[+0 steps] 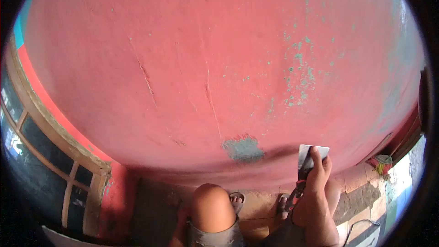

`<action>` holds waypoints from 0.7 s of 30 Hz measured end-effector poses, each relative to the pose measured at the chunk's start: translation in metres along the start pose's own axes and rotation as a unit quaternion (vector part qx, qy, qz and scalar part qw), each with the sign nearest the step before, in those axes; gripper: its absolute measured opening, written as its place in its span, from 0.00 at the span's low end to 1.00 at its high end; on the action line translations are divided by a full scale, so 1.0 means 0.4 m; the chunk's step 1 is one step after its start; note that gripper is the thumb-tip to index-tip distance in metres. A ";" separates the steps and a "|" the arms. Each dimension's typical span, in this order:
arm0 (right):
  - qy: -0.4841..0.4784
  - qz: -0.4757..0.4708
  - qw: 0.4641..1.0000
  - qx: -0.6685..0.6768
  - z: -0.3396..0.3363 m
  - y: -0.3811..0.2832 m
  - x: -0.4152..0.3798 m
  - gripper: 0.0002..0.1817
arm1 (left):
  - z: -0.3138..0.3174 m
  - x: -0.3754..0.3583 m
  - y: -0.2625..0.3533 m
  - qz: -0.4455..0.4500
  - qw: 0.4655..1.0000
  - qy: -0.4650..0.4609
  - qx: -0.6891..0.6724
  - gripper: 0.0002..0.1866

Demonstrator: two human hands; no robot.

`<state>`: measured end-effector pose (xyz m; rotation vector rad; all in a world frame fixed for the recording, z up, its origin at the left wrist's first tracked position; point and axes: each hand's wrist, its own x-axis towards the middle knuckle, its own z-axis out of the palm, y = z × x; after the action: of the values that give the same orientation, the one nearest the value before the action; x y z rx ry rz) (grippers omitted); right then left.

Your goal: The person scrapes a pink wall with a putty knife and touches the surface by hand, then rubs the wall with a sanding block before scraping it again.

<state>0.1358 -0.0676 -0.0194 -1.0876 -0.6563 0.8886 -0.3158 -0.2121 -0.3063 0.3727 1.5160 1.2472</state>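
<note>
My right hand [318, 180] is closed around a putty knife [305, 162], its wide metal blade pointing up and its black-and-red handle angling down beside my wrist. The blade stands in front of the lower part of a pink wall [183, 64]. A bare grey patch [244, 149] with ragged paint edges lies on the wall to the left of the blade. My left hand [184, 212] is low beside my left knee, in shadow, with its fingers mostly hidden.
Green flecks [299, 71] show through the pink paint, and thin cracks run down the wall. At left is a wood-framed window [68, 178]. A broom head [382, 163] sits at the wall's right base. My sandaled feet [237, 200] rest on the tiled floor [352, 178].
</note>
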 end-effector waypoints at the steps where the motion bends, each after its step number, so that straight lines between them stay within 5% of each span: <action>1: -0.012 0.001 1.000 0.007 0.013 -0.003 -0.010 0.13 | 0.027 -0.011 0.082 0.049 0.998 0.004 -0.035 0.32; 5: -0.093 -0.026 0.995 -0.008 0.110 -0.061 -0.069 0.13 | 0.282 -0.243 0.541 0.295 0.948 0.058 -0.107 0.22; 7: -0.152 -0.061 0.986 -0.033 0.150 -0.089 -0.076 0.14 | 0.387 -0.338 0.682 0.391 0.914 -0.089 -0.063 0.18; 9: -0.178 -0.029 0.983 -0.023 0.194 -0.152 -0.091 0.14 | 0.481 -0.357 0.711 0.359 0.907 -0.219 0.034 0.20; 13: -0.167 -0.077 0.983 -0.009 0.224 -0.093 -0.080 0.13 | 0.711 -0.380 0.652 0.304 0.882 -0.323 0.159 0.17; 16: -0.173 -0.018 0.985 -0.004 0.215 -0.084 -0.120 0.12 | 0.778 -0.394 0.601 0.299 0.901 -0.293 0.114 0.17; 19: -0.176 -0.030 0.984 -0.015 0.202 -0.007 -0.122 0.13 | 0.788 -0.370 0.581 0.447 0.852 -0.189 0.195 0.18; 21: -0.180 -0.037 0.983 0.018 0.221 0.012 -0.129 0.11 | 0.800 -0.377 0.574 0.424 0.881 -0.145 0.152 0.18</action>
<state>0.0363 -0.0703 0.0049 -0.8702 -0.9689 1.0388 -0.0718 -0.0760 0.0094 1.4882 1.3034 1.5025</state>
